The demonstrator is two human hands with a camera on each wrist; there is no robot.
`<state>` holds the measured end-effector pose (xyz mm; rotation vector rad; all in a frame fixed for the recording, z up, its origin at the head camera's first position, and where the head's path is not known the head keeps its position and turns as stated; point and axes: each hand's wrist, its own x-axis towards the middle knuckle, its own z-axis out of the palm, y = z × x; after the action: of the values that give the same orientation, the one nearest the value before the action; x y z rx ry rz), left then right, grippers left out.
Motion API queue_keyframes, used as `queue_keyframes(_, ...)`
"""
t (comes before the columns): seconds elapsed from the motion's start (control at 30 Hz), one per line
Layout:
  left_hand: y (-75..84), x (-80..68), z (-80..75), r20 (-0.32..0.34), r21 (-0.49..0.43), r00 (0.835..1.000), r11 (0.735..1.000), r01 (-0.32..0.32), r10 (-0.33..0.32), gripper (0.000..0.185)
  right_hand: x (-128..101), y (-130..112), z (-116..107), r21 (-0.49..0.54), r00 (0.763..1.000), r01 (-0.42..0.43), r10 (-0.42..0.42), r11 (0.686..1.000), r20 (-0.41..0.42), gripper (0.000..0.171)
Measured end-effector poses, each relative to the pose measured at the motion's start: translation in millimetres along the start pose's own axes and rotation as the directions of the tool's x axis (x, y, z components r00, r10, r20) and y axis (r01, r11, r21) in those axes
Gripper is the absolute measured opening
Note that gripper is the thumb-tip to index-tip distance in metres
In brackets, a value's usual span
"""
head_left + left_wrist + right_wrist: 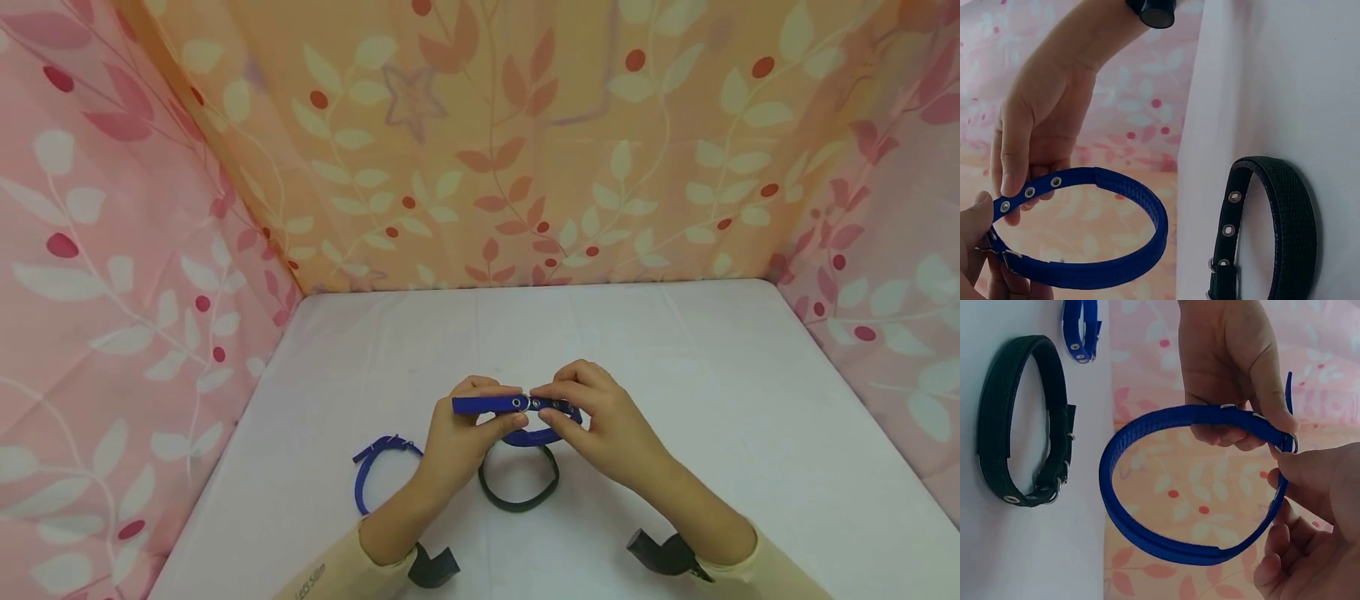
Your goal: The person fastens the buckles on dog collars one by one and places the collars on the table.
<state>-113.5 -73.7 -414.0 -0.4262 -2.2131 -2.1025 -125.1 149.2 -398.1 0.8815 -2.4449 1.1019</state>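
Note:
A blue pet collar point(540, 438) with metal eyelets and a buckle is held up in both hands, bent into a loop. My left hand point(456, 442) pinches it near the buckle, thumb in front, and the strap's free end sticks out leftward past the fingers. With thumb and fingertips, my right hand point(617, 429) pinches the eyelet part of the strap just right of the metal ring. In the right wrist view the tip of the strap point(1289, 394) stands out through the ring, and the padded band point(1166, 549) hangs as an open loop.
Beneath the hands a dark green collar point(517, 506) lies on the white-covered table point(675, 342). Another blue collar point(362, 483) is left of it, partly behind my left forearm. Floral curtains point(517, 142) close off the back and both sides.

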Motion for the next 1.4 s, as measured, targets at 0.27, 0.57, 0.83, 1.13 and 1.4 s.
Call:
queue_keyframes(0.27,-0.6,-1.0,-0.4,0.007,-0.023,1.000,1.000,-0.014,0.014,0.041,0,3,2,0.142,0.995,-0.100,0.097,0.985,0.033,0.021)
queue_keyframes(0.57,1.6,1.9,-2.6,-0.011,-0.056,1.000,0.998,-0.018,0.017,0.028,1,5,2,0.266,0.981,-0.195,0.186,0.944,0.060,0.017)
queue_keyframes(0.83,0.3,3.6,-5.2,-0.004,0.007,1.000,1.000,0.027,-0.027,0.024,0,6,5,0.241,0.990,-0.140,0.135,0.960,0.037,0.020)
queue_keyframes(1.13,3.1,5.2,-11.7,0.053,0.106,0.999,0.994,0.003,-0.008,0.027,1,2,7,0.254,0.986,-0.101,0.062,0.962,0.157,0.046)
queue_keyframes(1.4,1.9,5.9,-11.3,0.098,0.174,0.992,0.983,0.065,-0.083,0.027,0,0,9,0.288,0.988,-0.075,0.031,0.955,0.153,0.042)
